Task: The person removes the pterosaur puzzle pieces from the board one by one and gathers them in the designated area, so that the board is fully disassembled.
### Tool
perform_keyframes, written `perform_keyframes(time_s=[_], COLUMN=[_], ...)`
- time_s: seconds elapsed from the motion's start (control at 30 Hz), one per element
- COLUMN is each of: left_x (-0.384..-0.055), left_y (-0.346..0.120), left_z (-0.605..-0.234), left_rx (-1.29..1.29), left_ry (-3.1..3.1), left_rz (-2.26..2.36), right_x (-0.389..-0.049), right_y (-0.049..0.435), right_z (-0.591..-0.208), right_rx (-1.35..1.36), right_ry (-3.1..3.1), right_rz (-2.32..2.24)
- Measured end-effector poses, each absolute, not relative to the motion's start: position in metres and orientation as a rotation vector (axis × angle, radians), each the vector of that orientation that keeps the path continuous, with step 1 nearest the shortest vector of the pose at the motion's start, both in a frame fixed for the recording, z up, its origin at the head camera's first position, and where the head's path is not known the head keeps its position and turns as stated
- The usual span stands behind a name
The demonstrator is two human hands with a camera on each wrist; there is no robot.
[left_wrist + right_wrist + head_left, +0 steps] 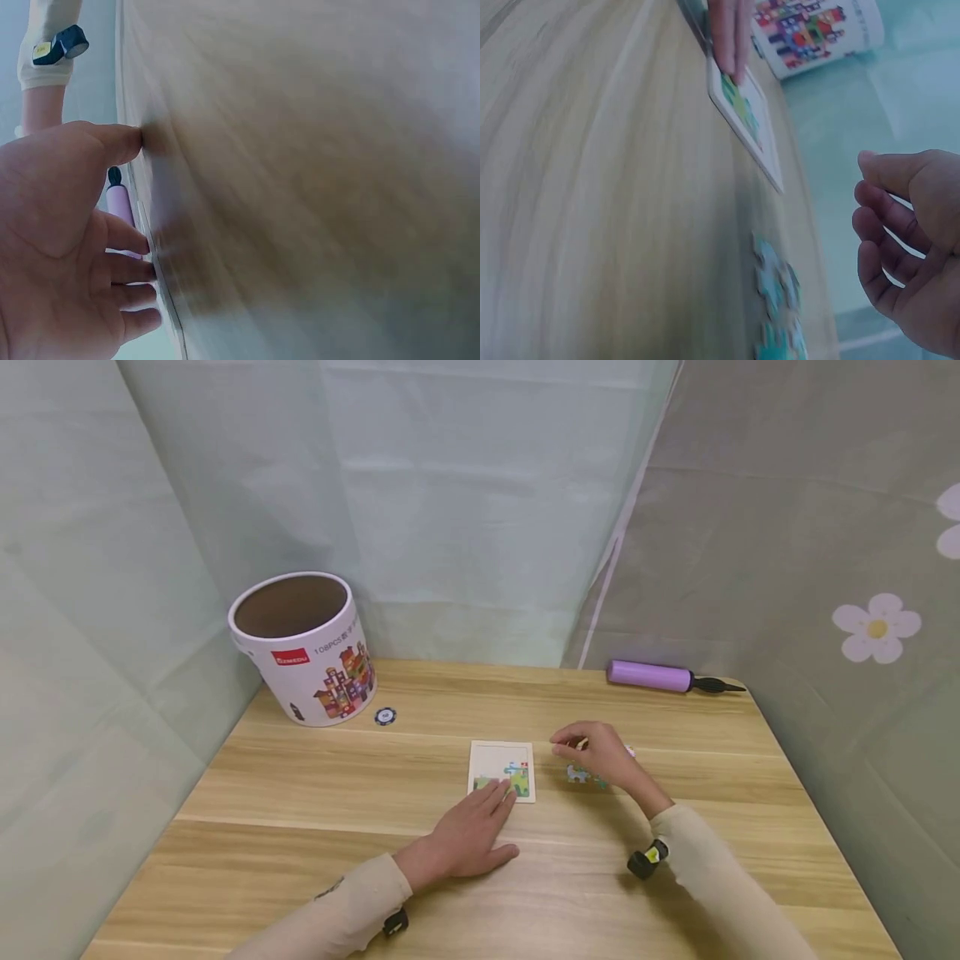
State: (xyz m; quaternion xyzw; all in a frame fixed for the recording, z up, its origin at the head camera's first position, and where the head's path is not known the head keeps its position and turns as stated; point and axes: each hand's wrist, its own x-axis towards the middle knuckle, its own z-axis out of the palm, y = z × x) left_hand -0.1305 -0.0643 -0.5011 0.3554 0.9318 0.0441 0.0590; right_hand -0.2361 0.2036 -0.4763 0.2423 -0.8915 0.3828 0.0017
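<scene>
A small square puzzle board [498, 755] with a pale frame lies mid-table, a few green and blue pieces fitted along its lower part. My left hand [471, 833] lies with fairly straight fingers on the board's lower edge, covering some of the pieces. To the right, my right hand [600, 753] hovers over loose puzzle pieces [577, 774], fingers loosely bent and the thumb near the index finger. In the right wrist view nothing shows between the fingers of the right hand [922, 240]. Several loose pieces [771, 281] lie on the wood below it; some are hidden under the hand in the head view.
A large white bucket [318, 681] with printed building blocks stands at the back left, a poker chip [386, 717] beside it. A purple hand pump [649, 676] with a black nozzle lies along the back right edge. Cloth curtains [480, 510] hang behind the table.
</scene>
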Motion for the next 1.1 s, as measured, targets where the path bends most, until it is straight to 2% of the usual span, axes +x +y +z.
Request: perform_keyframes(time_s=[0.43, 1.1], left_x=[-0.132, -0.131], left_y=[-0.066, -0.067], left_z=[-0.500, -0.501], left_rx=[1.113, 1.130], left_ry=[2.818, 2.812], left_rz=[0.116, 0.117], right_x=[-0.250, -0.252], right_y=[0.163, 0.148], right_z=[-0.500, -0.507], right_rx=[0.993, 1.069], right_ry=[-2.806, -2.911], right_rz=[1.154, 0.928])
